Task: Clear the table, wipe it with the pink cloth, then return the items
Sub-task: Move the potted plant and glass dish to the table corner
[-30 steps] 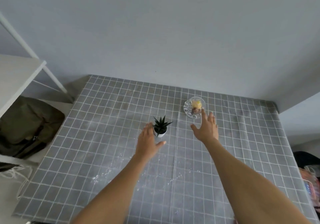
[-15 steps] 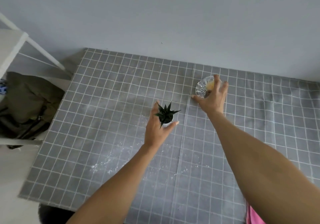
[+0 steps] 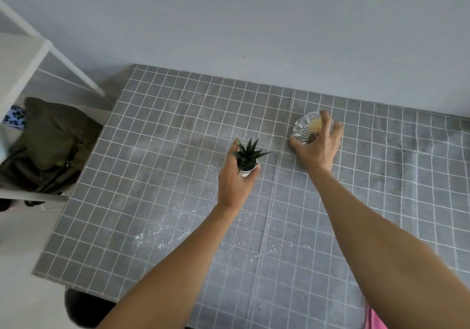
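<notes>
A small spiky green plant (image 3: 248,155) in a white pot stands at the middle of the grey checked table (image 3: 165,130). My left hand (image 3: 235,183) is wrapped around the pot from the near side. To its right a clear glass dish (image 3: 304,128) holds something yellow and something brown. My right hand (image 3: 318,148) grips the dish, thumb at its left rim and fingers over its far side. White crumbs or powder lie scattered on the cloth in front of the plant. A strip of pink cloth (image 3: 373,319) shows at the bottom edge, under my right forearm.
A white shelf unit (image 3: 23,56) stands left of the table with an olive-green bag (image 3: 50,140) on its lower board. A grey wall runs behind the table. A dark round object (image 3: 81,311) sits below the table's near left corner.
My left hand has closed around the plant pot and my right hand has reached forward and taken hold of the glass dish. The view has shifted closer to the table.
</notes>
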### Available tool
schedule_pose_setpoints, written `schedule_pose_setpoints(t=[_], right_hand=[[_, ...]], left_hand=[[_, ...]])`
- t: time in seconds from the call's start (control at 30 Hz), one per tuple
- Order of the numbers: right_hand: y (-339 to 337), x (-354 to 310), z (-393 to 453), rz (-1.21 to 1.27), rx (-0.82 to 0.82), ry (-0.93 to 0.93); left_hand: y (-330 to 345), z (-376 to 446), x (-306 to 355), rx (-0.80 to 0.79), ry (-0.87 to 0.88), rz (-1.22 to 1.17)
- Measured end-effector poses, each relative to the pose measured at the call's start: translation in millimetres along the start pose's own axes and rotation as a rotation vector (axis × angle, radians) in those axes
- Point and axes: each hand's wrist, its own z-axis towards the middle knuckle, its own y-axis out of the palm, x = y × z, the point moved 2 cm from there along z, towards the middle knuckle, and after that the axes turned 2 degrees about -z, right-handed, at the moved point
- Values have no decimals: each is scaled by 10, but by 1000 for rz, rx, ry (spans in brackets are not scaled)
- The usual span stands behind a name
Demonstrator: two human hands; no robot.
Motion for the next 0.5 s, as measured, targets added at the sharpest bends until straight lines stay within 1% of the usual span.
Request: schedule_pose_setpoints(t=[0.13,0.33,0.5], right_hand=[[-59,-21,-238,27,-77,-52],[-80,-128,-731,62,-189,-141],[-41,-305,-1017,70,-266,-257]], left_hand=[[-42,21,17,94,-10,28],[-246,-112,-24,194,-6,93],[-501,-273,-73,265,-68,130]])
